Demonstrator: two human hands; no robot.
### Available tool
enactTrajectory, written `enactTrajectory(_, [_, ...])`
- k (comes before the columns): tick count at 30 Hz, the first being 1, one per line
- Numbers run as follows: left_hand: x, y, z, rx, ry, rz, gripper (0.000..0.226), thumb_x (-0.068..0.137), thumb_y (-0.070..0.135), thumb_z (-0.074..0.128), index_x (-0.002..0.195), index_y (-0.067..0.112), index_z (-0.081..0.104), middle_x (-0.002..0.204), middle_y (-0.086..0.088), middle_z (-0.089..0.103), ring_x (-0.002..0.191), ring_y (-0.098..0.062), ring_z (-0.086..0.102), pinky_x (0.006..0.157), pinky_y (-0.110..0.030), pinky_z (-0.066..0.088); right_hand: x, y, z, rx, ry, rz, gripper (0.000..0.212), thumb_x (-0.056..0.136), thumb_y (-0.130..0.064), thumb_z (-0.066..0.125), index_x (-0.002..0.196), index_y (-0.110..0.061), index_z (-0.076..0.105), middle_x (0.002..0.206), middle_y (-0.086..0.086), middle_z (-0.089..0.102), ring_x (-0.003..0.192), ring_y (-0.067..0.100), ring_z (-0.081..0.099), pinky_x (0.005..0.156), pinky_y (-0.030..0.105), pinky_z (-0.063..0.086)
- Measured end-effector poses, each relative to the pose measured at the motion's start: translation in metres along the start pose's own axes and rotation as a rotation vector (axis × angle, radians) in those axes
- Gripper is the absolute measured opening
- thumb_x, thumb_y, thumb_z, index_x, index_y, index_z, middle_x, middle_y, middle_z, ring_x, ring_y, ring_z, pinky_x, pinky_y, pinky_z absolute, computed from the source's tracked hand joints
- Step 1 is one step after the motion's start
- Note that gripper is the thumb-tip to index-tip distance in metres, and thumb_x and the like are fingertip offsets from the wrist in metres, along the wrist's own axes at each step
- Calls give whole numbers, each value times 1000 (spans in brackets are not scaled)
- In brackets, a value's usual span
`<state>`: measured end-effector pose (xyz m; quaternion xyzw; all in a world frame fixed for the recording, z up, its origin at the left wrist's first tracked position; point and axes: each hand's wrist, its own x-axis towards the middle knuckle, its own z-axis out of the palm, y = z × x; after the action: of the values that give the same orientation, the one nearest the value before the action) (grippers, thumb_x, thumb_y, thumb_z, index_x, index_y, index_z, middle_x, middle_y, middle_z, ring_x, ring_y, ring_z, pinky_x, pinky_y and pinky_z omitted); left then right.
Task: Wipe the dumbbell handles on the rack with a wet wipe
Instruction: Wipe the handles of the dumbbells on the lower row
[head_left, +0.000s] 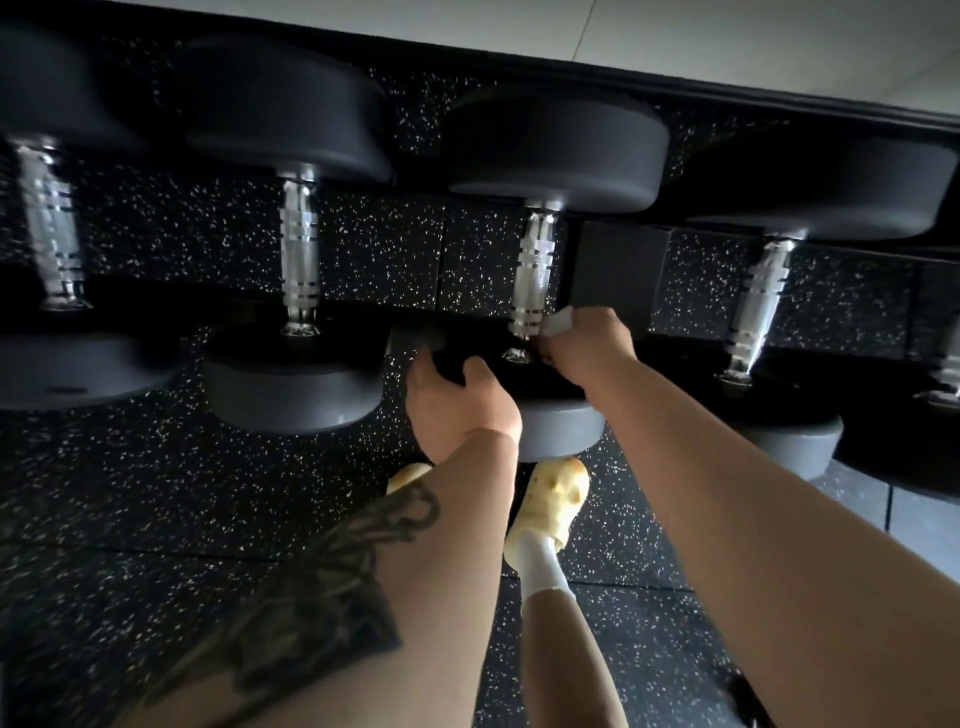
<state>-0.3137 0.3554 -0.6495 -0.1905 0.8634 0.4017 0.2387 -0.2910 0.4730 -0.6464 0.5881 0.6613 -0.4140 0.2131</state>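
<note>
Several black dumbbells with knurled chrome handles lie side by side on the rack. My right hand (584, 340) pinches a white wet wipe (558, 322) against the near end of the middle dumbbell's handle (535, 270). My left hand (460, 402) grips the near head (561, 426) of that same dumbbell, fingers curled over its top edge. The neighbouring handles, the left handle (298, 254) and the right handle (756, 306), stand untouched.
A black rack upright (618, 270) sits just right of the middle handle. Black speckled rubber floor (156, 493) lies below. My feet in yellow shoes (556, 501) stand under the near dumbbell head. A pale wall (675, 36) runs along the top.
</note>
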Motion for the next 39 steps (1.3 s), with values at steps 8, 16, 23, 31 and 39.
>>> enactTrajectory(8, [-3, -2, -2, 95, -39, 190, 55, 66, 36, 42, 114, 20, 66, 128, 2, 57, 119, -20, 49, 99, -38, 41, 10, -3, 2, 424, -73, 143, 15, 80, 0, 58, 81, -11, 68, 73, 6, 60, 65, 20, 55, 56, 26, 42])
enactTrajectory(16, [-2, -9, -3, 176, -77, 296, 24, 67, 33, 44, 73, 24, 66, 105, 7, 61, 108, -19, 50, 87, -41, 47, -7, 16, -14, 201, -121, -22, 19, 55, -3, 66, 70, -11, 73, 75, 5, 73, 79, 23, 68, 73, 34, 54])
enactTrajectory(23, [-1, -9, -2, 167, -73, 290, 16, 68, 34, 45, 65, 30, 60, 103, 5, 62, 116, -22, 49, 86, -45, 48, 12, -2, 2, 206, -232, -43, 22, 87, 4, 45, 82, -8, 63, 72, 5, 52, 54, 12, 41, 33, 13, 32])
enactTrajectory(31, [-2, -10, -2, 124, -27, 311, 22, 67, 29, 45, 67, 25, 67, 97, 4, 63, 112, -26, 53, 86, -47, 48, -16, 3, -8, -103, -35, -127, 7, 85, -19, 60, 79, -20, 64, 81, 5, 66, 80, 27, 63, 63, 30, 48])
enactTrajectory(39, [0, -7, -3, 141, -42, 342, 38, 67, 34, 38, 76, 16, 71, 101, 0, 64, 111, -27, 53, 89, -45, 47, -52, -16, -19, -723, 31, -480, 23, 90, -26, 56, 107, -37, 68, 98, 3, 67, 91, 28, 63, 63, 26, 43])
